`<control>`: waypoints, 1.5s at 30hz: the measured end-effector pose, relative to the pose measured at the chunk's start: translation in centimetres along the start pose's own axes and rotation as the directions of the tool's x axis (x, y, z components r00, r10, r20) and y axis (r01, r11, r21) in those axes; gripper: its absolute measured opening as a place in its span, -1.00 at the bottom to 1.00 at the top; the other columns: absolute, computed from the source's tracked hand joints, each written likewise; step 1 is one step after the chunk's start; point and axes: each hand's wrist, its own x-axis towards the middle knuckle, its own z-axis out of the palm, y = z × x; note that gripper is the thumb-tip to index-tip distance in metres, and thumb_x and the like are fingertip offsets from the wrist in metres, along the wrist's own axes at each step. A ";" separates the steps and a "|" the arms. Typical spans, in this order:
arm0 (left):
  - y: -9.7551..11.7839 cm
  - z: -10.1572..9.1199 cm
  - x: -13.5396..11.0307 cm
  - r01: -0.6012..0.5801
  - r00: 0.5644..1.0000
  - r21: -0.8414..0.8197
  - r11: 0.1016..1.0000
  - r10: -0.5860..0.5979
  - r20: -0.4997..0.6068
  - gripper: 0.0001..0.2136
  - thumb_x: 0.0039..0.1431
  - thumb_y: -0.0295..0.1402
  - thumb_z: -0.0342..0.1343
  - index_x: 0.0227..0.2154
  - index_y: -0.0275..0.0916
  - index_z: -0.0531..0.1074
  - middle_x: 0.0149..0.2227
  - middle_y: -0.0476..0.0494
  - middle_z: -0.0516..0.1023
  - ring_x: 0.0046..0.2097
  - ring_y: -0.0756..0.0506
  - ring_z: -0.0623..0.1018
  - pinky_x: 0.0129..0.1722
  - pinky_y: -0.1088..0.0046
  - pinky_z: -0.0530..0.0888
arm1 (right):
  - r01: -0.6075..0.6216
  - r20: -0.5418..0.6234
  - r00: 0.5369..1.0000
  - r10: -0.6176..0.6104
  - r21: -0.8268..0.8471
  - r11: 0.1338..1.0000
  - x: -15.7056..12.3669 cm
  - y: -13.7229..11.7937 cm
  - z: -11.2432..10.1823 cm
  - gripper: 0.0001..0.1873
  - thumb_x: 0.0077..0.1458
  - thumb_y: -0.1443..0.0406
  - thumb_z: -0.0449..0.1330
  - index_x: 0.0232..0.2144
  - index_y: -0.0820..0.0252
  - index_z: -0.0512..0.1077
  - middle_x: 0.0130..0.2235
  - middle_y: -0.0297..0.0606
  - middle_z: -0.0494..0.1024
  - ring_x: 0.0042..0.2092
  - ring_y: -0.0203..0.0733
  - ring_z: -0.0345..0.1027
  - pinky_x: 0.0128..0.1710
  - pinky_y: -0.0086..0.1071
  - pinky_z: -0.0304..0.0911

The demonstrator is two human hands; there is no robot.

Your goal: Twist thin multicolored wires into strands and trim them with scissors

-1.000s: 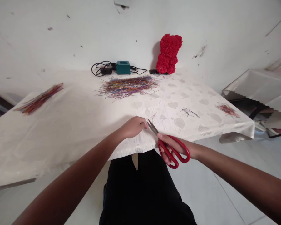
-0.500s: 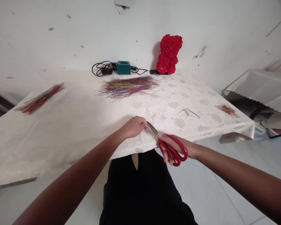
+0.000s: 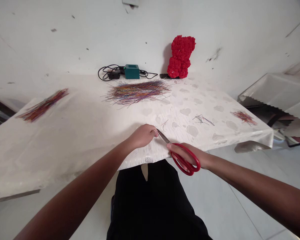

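Observation:
My left hand (image 3: 145, 134) is closed in a pinch above the front part of the table; whatever sits between the fingertips is too small to make out. Red-handled scissors (image 3: 197, 161) are gripped by my right hand (image 3: 180, 152), whose fingers pass through the handle loops. Their metal blades point up and left, and the tips are right at my left fingertips. The blades look nearly closed. Just beyond the tips, a few short reddish wire pieces (image 3: 164, 124) lie on the white tablecloth (image 3: 90, 133).
A large bundle of thin coloured wires (image 3: 138, 92) lies mid-table, with another bundle (image 3: 43, 106) at left. Dark wire bits (image 3: 203, 120) and a reddish pile (image 3: 244, 117) are at right. Behind stand a teal box (image 3: 132, 71) with black cables and a red flower-covered figure (image 3: 181, 56).
The scissor handles have drawn slightly closer together as my right fingers closed. My left hand stays in place, and the wire piles have not moved.

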 end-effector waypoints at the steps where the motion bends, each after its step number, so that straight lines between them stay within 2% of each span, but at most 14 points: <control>1: 0.0 0.0 0.0 -0.002 1.000 -0.004 1.000 0.002 -0.003 -0.72 0.21 -0.40 -0.12 -0.41 -0.24 0.51 -0.24 -0.11 0.62 -0.17 -0.11 0.56 -0.11 0.36 0.42 | -0.028 0.037 0.999 0.027 0.023 0.999 0.0 -0.1 0.0 -0.36 0.14 -0.27 -0.01 -0.49 0.18 0.28 -0.63 -0.28 0.44 -0.53 -0.17 0.41 -0.45 -0.34 0.35; 4: 0.3 0.1 0.1 -0.014 1.000 -0.016 1.000 0.014 -0.005 -0.71 0.23 -0.38 -0.12 -0.40 -0.24 0.51 -0.25 -0.10 0.62 -0.19 -0.10 0.56 -0.12 0.37 0.42 | -0.133 0.167 0.979 0.113 0.113 0.985 -0.3 -0.9 -0.1 -0.31 0.12 -0.32 -0.07 -0.43 0.19 0.27 -0.51 -0.14 0.57 -0.51 -0.13 0.47 -0.51 -0.33 0.37; 7: 0.6 0.3 0.2 -0.030 1.000 -0.023 0.999 0.030 0.000 -0.71 0.24 -0.37 -0.11 -0.42 -0.25 0.51 -0.27 -0.10 0.62 -0.22 -0.10 0.55 -0.16 0.38 0.42 | -0.162 0.205 0.970 0.131 0.143 0.976 -0.5 -1.4 -0.1 -0.27 0.15 -0.32 -0.14 -0.38 0.22 0.31 -0.36 -0.03 0.63 -0.43 -0.10 0.53 -0.51 -0.36 0.39; 9: 0.7 0.4 0.3 -0.031 1.000 -0.025 0.999 0.031 -0.002 -0.71 0.24 -0.37 -0.12 -0.42 -0.25 0.51 -0.29 -0.09 0.61 -0.23 -0.09 0.55 -0.18 0.39 0.41 | -0.157 0.178 0.975 0.134 0.117 0.981 -0.5 -1.3 0.1 -0.26 0.15 -0.32 -0.16 -0.42 0.22 0.30 -0.44 -0.05 0.61 -0.48 -0.11 0.51 -0.56 -0.37 0.37; 12: 0.6 0.4 0.3 -0.019 1.000 -0.028 0.999 0.018 -0.013 -0.71 0.24 -0.37 -0.11 -0.43 -0.25 0.51 -0.31 -0.10 0.61 -0.23 -0.10 0.55 -0.19 0.38 0.41 | -0.120 0.093 0.989 0.114 0.064 0.991 -0.3 -1.0 0.4 -0.29 0.11 -0.33 -0.11 -0.44 0.19 0.27 -0.65 -0.22 0.48 -0.63 -0.16 0.40 -0.67 -0.40 0.27; 14: 0.7 0.3 0.2 -0.011 1.000 -0.034 0.999 0.011 -0.023 -0.71 0.24 -0.36 -0.11 -0.43 -0.25 0.51 -0.30 -0.11 0.61 -0.23 -0.10 0.55 -0.20 0.38 0.40 | -0.098 0.074 0.993 0.093 0.063 0.993 -0.2 -1.0 0.5 -0.30 0.11 -0.33 -0.08 -0.43 0.18 0.27 -0.69 -0.27 0.44 -0.64 -0.16 0.39 -0.65 -0.41 0.28; 18: 0.8 0.4 0.2 -0.024 0.999 -0.054 0.998 0.022 -0.029 -0.71 0.24 -0.37 -0.12 -0.42 -0.25 0.50 -0.29 -0.09 0.61 -0.23 -0.09 0.54 -0.21 0.40 0.39 | -0.165 0.128 0.980 0.150 0.121 0.979 -0.4 -1.8 0.5 -0.28 0.14 -0.32 -0.12 -0.39 0.22 0.29 -0.46 -0.07 0.61 -0.44 -0.08 0.54 -0.47 -0.34 0.42; 21: 0.8 0.6 0.3 -0.043 0.999 -0.065 0.997 0.042 -0.016 -0.72 0.24 -0.37 -0.11 -0.43 -0.24 0.50 -0.29 -0.08 0.61 -0.24 -0.08 0.54 -0.21 0.41 0.39 | -0.197 0.149 0.973 0.176 0.145 0.969 -0.6 -2.0 0.5 -0.26 0.17 -0.31 -0.17 -0.38 0.24 0.32 -0.33 0.01 0.63 -0.31 -0.03 0.58 -0.40 -0.32 0.45; 25: 0.7 0.8 0.3 -0.034 0.999 -0.067 0.997 0.032 -0.031 -0.72 0.23 -0.37 -0.11 -0.44 -0.25 0.50 -0.32 -0.08 0.60 -0.24 -0.09 0.54 -0.21 0.40 0.39 | -0.129 0.091 0.988 0.121 0.088 0.988 -0.4 -1.5 0.6 -0.28 0.14 -0.31 -0.11 -0.46 0.21 0.29 -0.58 -0.12 0.55 -0.56 -0.13 0.46 -0.56 -0.35 0.36; 28: 0.6 0.8 0.3 -0.019 0.999 -0.071 0.997 0.016 -0.043 -0.72 0.23 -0.38 -0.11 -0.44 -0.25 0.50 -0.32 -0.09 0.59 -0.25 -0.08 0.53 -0.22 0.40 0.39 | -0.098 0.057 0.994 0.094 0.066 0.993 -0.3 -1.0 0.8 -0.31 0.14 -0.31 -0.10 -0.47 0.18 0.28 -0.70 -0.24 0.45 -0.65 -0.17 0.37 -0.67 -0.40 0.24; 34: 0.8 0.8 0.0 -0.005 0.999 -0.089 0.996 0.001 -0.047 -0.72 0.22 -0.40 -0.11 -0.46 -0.26 0.49 -0.33 -0.09 0.59 -0.26 -0.08 0.53 -0.24 0.41 0.39 | -0.007 0.028 1.000 0.006 0.019 1.000 -0.3 -0.5 0.5 -0.33 0.19 -0.27 -0.10 -0.57 0.15 0.20 -0.76 -0.31 0.36 -0.69 -0.27 0.27 -0.59 -0.39 0.27; 38: 0.8 0.8 0.0 -0.016 0.999 -0.102 0.995 0.011 -0.053 -0.71 0.24 -0.39 -0.13 -0.45 -0.26 0.50 -0.32 -0.09 0.59 -0.24 -0.08 0.52 -0.21 0.41 0.38 | -0.117 0.078 0.991 0.110 0.097 0.988 -0.5 -1.2 0.6 -0.34 0.15 -0.30 -0.09 -0.47 0.17 0.23 -0.61 -0.17 0.53 -0.58 -0.13 0.45 -0.58 -0.36 0.31; 42: 0.7 0.8 0.1 -0.033 0.999 -0.115 0.993 0.029 -0.034 -0.72 0.24 -0.37 -0.11 -0.43 -0.25 0.50 -0.33 -0.07 0.59 -0.27 -0.07 0.52 -0.24 0.42 0.37 | -0.199 0.125 0.976 0.180 0.154 0.968 -0.7 -1.9 0.6 -0.30 0.19 -0.28 -0.14 -0.38 0.23 0.31 -0.29 0.02 0.64 -0.30 -0.03 0.59 -0.41 -0.34 0.43; 45: 0.6 0.8 0.1 -0.034 0.999 -0.126 0.991 0.029 -0.035 -0.72 0.24 -0.37 -0.10 -0.43 -0.25 0.50 -0.32 -0.08 0.60 -0.25 -0.08 0.52 -0.23 0.42 0.36 | -0.180 0.108 0.980 0.165 0.149 0.972 -0.7 -1.5 0.7 -0.31 0.16 -0.28 -0.08 -0.36 0.24 0.32 -0.34 -0.02 0.64 -0.33 -0.04 0.58 -0.40 -0.34 0.44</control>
